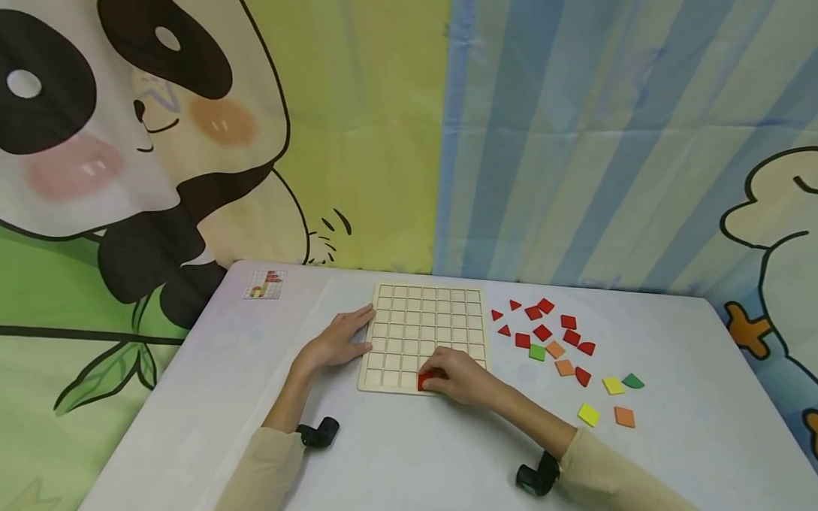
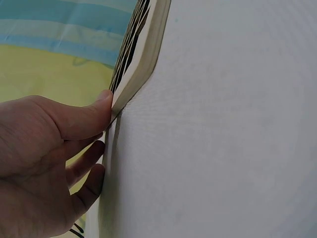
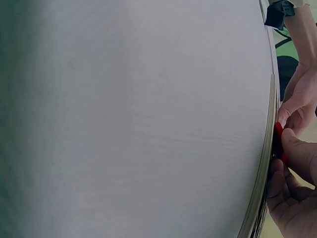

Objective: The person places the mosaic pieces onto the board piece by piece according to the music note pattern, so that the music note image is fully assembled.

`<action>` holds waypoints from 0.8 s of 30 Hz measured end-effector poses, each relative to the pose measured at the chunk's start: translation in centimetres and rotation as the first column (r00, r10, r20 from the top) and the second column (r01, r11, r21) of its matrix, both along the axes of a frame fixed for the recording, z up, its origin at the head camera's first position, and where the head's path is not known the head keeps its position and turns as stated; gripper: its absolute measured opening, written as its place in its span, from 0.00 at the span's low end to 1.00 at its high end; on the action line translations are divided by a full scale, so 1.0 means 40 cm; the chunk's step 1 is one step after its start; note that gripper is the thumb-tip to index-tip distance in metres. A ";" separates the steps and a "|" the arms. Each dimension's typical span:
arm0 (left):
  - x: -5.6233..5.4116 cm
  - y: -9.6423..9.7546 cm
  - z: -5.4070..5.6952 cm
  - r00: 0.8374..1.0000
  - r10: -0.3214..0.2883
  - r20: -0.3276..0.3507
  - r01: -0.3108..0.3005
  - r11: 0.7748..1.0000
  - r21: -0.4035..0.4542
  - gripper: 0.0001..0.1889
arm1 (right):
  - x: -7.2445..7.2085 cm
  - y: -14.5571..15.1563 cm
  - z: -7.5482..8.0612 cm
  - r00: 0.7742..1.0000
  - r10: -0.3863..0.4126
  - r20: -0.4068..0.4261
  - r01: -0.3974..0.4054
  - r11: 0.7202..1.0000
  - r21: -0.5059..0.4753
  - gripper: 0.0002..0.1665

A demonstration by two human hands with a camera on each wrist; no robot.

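Note:
A light wooden board [image 1: 396,331] with a grid of square recesses lies on the white table. Along its left edge rests my left hand [image 1: 338,339], thumb and fingertips touching the side; the left wrist view shows the thumb [image 2: 96,116] against the frame. Over the board's front row, my right hand [image 1: 462,376] pinches a red piece [image 1: 422,382], which sits at a cell near the middle of that row. The red piece [image 3: 278,133] also shows edge-on in the right wrist view, beside the thumb. The fingers partly hide it.
Right of the board lie loose flat pieces: several red squares [image 1: 522,340] and red triangles [image 1: 504,330], orange squares [image 1: 624,417], yellow squares [image 1: 588,414], a green square [image 1: 537,352] and a dark green rounded piece [image 1: 633,381]. A pattern card [image 1: 264,285] lies at the back left.

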State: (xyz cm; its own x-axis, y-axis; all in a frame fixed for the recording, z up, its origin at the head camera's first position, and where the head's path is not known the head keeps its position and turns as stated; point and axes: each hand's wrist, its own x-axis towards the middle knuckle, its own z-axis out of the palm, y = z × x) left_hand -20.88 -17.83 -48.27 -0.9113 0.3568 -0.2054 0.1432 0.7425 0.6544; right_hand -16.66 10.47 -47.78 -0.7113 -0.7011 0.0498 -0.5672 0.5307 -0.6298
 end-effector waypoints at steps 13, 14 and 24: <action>-0.001 0.003 0.002 1.000 -0.007 0.004 0.008 1.000 -0.015 0.36 | 0.004 -0.009 0.010 0.992 0.033 -0.125 -0.031 0.999 0.023 0.09; -0.002 0.003 0.003 1.000 -0.008 0.005 0.008 1.000 -0.017 0.36 | 0.003 -0.009 0.011 0.992 0.038 -0.122 -0.035 0.999 0.024 0.09; -0.001 0.001 0.004 1.000 -0.006 0.000 0.006 1.000 -0.009 0.36 | -0.018 -0.013 0.019 0.990 0.094 -0.105 -0.089 0.995 0.053 0.08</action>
State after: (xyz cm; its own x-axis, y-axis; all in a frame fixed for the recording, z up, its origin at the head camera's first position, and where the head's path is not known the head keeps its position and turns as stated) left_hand -20.93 -17.80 -48.13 -0.9092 0.3602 -0.2087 0.1474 0.7474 0.6478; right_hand -17.40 9.94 -47.04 -0.6367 -0.7662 0.0871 -0.6774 0.5017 -0.5380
